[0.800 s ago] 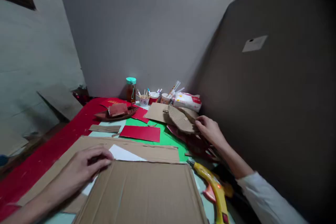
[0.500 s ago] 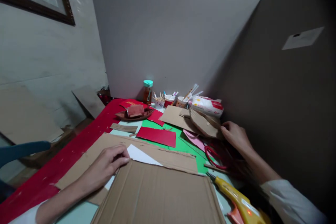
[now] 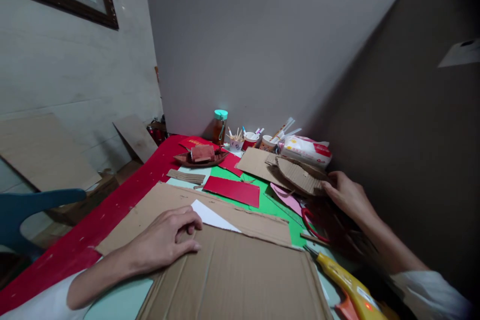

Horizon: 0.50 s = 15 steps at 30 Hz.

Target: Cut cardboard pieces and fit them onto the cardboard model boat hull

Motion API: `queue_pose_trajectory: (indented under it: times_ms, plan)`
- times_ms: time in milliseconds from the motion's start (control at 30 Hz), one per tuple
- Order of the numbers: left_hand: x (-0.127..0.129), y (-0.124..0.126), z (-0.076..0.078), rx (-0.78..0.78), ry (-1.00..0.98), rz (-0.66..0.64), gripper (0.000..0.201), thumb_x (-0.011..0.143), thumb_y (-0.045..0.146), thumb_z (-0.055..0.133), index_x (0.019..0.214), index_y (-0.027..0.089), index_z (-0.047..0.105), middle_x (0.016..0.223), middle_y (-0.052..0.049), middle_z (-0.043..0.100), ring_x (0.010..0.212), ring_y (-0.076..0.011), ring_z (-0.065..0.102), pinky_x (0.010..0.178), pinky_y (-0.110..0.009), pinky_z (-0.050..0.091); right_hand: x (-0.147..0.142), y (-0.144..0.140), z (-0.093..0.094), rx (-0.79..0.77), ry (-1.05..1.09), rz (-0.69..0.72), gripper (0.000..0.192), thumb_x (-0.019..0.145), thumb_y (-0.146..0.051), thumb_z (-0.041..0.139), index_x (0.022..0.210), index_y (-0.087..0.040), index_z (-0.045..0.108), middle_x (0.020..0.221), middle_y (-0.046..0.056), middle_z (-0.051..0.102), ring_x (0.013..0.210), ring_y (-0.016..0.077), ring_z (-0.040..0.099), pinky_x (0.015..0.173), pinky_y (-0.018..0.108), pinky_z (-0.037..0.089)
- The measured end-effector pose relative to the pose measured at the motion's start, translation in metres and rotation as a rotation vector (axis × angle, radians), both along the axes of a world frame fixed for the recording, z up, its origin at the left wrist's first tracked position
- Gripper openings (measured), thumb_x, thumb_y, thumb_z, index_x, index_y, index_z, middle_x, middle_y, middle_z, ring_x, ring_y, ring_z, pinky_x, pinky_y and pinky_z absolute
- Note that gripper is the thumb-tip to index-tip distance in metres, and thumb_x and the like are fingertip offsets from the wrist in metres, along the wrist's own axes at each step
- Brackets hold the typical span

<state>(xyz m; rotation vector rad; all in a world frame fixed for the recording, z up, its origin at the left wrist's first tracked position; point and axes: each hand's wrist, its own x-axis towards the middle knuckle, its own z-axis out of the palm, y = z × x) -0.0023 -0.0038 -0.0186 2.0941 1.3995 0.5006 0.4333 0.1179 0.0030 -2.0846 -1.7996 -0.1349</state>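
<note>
My left hand (image 3: 168, 237) rests on the near sheet of cardboard (image 3: 240, 280), its thumb and fingers apart and nothing between them. A white sheet of paper (image 3: 213, 217) shows just past its fingertips, partly under the near cardboard. At the right, my right hand (image 3: 347, 192) is closed on the edge of a piece of corrugated cardboard (image 3: 300, 175), pinched between thumb and fingers. This curved, ribbed piece lies tilted over a flat brown cardboard sheet (image 3: 251, 161). Red-handled scissors (image 3: 313, 227) are below that hand. A yellow glue gun (image 3: 345, 280) with a lit orange light lies at the near right.
A model boat (image 3: 202, 155) stands at the back left, near a bottle with a teal lid (image 3: 220, 127). Cups of sticks and pens (image 3: 251, 140) and a tissue pack (image 3: 305, 151) line the back. Red card (image 3: 232, 191) lies mid-table. Grey boards (image 3: 255, 50) enclose the back and right.
My left hand has loosened from the near cardboard's corner and now lies on top with fingers apart. The ribbed cardboard in my right hand has tipped lower. The view has shifted slightly.
</note>
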Motion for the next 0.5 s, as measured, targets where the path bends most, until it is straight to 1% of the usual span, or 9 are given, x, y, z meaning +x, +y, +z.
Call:
queue_pose_trajectory:
  times_ms: [33,100,133,167,233,267,333,400,500]
  plan:
    - [-0.001,0.0,-0.001,0.004,0.0,-0.008,0.015,0.078,0.026,0.067,0.091,0.02,0.066,0.082,0.0,0.059,0.07,-0.0168,0.053,0.065,-0.029,0.039,-0.004,-0.008,0.005,0.03,-0.013,0.014,0.027,0.097,-0.026,0.059,0.121,-0.013,0.06,0.113,0.013,0.066,0.101,0.0264,0.066,0.089,0.047,0.053]
    - [-0.002,0.002,-0.004,0.007,-0.012,-0.023,0.013,0.08,0.024,0.064,0.093,0.02,0.065,0.082,0.0,0.059,0.074,-0.0176,0.055,0.068,-0.029,0.04,-0.02,-0.029,0.015,0.086,-0.036,0.063,0.032,0.096,-0.02,0.051,0.125,-0.007,0.056,0.118,0.025,0.063,0.113,0.0364,0.059,0.097,0.054,0.045]
    - [-0.003,0.003,-0.006,0.005,-0.02,-0.031,0.012,0.082,0.024,0.062,0.093,0.02,0.065,0.083,0.0,0.06,0.075,-0.0178,0.056,0.069,-0.03,0.041,-0.031,-0.042,0.019,0.09,-0.039,0.113,0.034,0.096,-0.02,0.047,0.126,-0.006,0.054,0.123,0.027,0.06,0.116,0.0384,0.057,0.098,0.054,0.043]
    - [-0.004,0.004,-0.007,0.002,-0.029,-0.04,0.011,0.083,0.025,0.061,0.093,0.02,0.065,0.083,0.0,0.06,0.075,-0.0178,0.056,0.069,-0.03,0.041,-0.045,-0.055,0.021,0.06,-0.031,0.193,0.033,0.097,-0.021,0.044,0.126,-0.007,0.054,0.122,0.025,0.062,0.112,0.0359,0.06,0.095,0.049,0.046]
    - [-0.005,0.005,-0.009,-0.002,-0.042,-0.057,0.011,0.085,0.025,0.06,0.093,0.021,0.064,0.082,0.0,0.061,0.076,-0.0178,0.057,0.07,-0.03,0.042,-0.076,-0.082,0.02,-0.092,-0.004,0.431,0.027,0.098,-0.026,0.045,0.118,-0.017,0.06,0.111,0.014,0.069,0.098,0.026,0.066,0.085,0.035,0.052]
    - [-0.006,0.006,-0.009,-0.002,-0.046,-0.064,0.011,0.085,0.026,0.06,0.093,0.021,0.064,0.082,0.0,0.061,0.075,-0.0177,0.057,0.07,-0.03,0.042,-0.092,-0.094,0.018,-0.183,0.0,0.552,0.024,0.096,-0.031,0.052,0.115,-0.021,0.063,0.109,0.01,0.07,0.097,0.0237,0.067,0.084,0.031,0.052]
    - [-0.006,0.007,-0.008,0.005,-0.048,-0.075,0.01,0.085,0.026,0.06,0.092,0.02,0.065,0.082,0.0,0.061,0.075,-0.0174,0.057,0.07,-0.03,0.042,-0.119,-0.113,0.011,-0.318,-0.018,0.721,0.035,0.086,-0.046,0.07,0.112,-0.023,0.066,0.109,0.008,0.07,0.097,0.026,0.066,0.083,0.033,0.053]
    - [-0.007,0.008,-0.006,0.015,-0.044,-0.08,0.01,0.085,0.025,0.059,0.089,0.02,0.066,0.081,0.0,0.061,0.074,-0.0173,0.057,0.07,-0.029,0.042,-0.136,-0.123,0.005,-0.392,-0.049,0.8,0.049,0.078,-0.051,0.078,0.115,-0.02,0.067,0.112,0.013,0.067,0.102,0.0314,0.063,0.087,0.041,0.051]
    - [-0.008,0.01,-0.003,0.036,-0.025,-0.059,0.011,0.085,0.025,0.058,0.088,0.019,0.067,0.083,-0.002,0.062,0.075,-0.0184,0.057,0.07,-0.03,0.042,-0.147,-0.123,0.006,-0.461,-0.078,0.819,0.058,0.077,-0.048,0.081,0.121,-0.014,0.065,0.114,0.017,0.064,0.104,0.0338,0.059,0.087,0.044,0.049]
